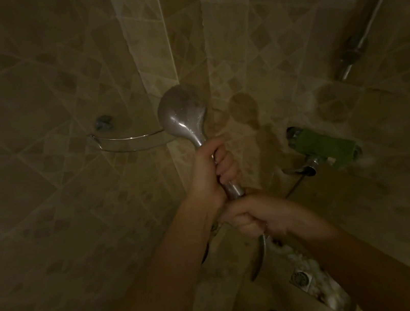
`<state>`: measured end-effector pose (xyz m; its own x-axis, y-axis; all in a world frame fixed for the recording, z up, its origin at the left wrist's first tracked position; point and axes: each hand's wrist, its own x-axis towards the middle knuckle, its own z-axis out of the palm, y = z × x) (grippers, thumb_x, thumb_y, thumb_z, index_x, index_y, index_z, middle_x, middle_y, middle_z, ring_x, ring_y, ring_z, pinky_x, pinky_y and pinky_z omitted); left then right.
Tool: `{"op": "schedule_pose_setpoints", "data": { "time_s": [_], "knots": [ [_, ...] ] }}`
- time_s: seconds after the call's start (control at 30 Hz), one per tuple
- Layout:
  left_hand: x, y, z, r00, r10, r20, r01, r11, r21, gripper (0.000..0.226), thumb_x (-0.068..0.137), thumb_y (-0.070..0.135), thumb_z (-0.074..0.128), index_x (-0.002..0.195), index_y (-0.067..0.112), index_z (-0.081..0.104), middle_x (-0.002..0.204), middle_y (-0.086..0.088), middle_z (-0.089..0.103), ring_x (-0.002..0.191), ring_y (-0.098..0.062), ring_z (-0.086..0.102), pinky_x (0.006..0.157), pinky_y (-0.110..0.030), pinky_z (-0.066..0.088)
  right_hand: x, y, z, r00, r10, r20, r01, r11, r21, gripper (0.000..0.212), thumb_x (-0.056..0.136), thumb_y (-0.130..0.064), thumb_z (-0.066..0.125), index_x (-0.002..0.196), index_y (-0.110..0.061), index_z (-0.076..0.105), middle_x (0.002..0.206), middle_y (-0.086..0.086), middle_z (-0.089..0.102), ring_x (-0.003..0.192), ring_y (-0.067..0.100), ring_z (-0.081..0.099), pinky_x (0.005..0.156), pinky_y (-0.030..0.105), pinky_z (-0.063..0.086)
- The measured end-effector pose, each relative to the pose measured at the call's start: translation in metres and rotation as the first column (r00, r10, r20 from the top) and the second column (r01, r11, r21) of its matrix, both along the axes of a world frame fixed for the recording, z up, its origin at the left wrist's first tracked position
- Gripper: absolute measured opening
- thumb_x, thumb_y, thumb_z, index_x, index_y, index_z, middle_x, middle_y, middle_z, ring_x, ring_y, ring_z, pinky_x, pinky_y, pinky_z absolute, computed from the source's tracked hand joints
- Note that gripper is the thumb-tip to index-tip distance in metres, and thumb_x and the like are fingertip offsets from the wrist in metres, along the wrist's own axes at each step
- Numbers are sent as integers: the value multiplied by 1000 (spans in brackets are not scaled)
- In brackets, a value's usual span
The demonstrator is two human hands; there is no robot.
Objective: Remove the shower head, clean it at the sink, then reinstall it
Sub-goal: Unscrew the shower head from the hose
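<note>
I am holding the shower head (182, 114) up in front of the tiled corner, with its round part at the top. My left hand (212, 171) is gripping the handle, fingers curled tight around it. My right hand (255, 217) is gripping just below, at the bottom end of the handle, fingers wrapped round where the hose (259, 257) is hanging down. A green cloth (325, 148) is lying over the tap (308, 168) on the right wall. A glass corner shelf (129, 141) is sitting behind.
</note>
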<state>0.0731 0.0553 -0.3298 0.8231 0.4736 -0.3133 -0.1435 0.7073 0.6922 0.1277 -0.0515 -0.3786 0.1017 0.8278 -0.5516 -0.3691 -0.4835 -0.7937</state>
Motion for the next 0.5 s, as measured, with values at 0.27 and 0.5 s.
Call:
{"op": "schedule_pose_setpoints", "data": {
  "time_s": [0.27, 0.5],
  "knots": [
    [0, -14, 2, 894, 436, -106, -379, 860, 341, 10, 76, 18, 67, 68, 16, 61, 54, 0, 56, 54, -18, 59, 74, -46, 61, -7, 1, 5, 831, -202, 519, 131, 977, 170, 19, 63, -34, 62, 56, -17, 62, 44, -5, 54, 37, 8, 49, 36, 18, 36],
    [-15, 12, 15, 881, -263, 394, 254, 964, 76, 35, 65, 33, 81, 84, 3, 77, 58, -8, 63, 57, -25, 67, 61, -34, 59, 10, -12, 23, 958, 257, -128, -247, 965, 89, 39, 84, -17, 62, 55, -26, 38, 42, -9, 28, 31, 4, 22, 32, 17, 16]
  ]
}}
